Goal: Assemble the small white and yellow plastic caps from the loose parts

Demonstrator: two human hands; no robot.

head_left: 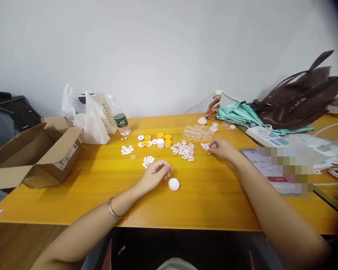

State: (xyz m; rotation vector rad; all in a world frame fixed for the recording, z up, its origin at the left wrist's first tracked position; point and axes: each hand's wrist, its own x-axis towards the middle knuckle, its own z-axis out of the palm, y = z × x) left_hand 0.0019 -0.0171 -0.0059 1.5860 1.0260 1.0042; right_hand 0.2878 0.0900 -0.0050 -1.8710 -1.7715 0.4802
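Note:
My left hand [157, 173] rests on the table, its fingers loosely bent and slightly apart, with nothing seen in them. Just right of its fingertips lies a round white shallow cap-like part [174, 184]. Further right, my right hand [221, 149] reaches to a small group of white openwork pieces [205, 146], thumb and fingers pinched at its edge. What sits between those fingertips is too small to make out. A bigger pile of white leaf-shaped openwork pieces [183, 150] lies left of it. Small white round pieces [148, 161] are beyond my left hand.
Yellow wheel-like parts [160, 135] and clear rings [197, 132] lie further back. An open cardboard box [53, 157], plastic bag [91, 125] and water bottle [121, 120] stand left. A drink bottle [213, 106], brown backpack [298, 101] and tablet [266, 170] are right.

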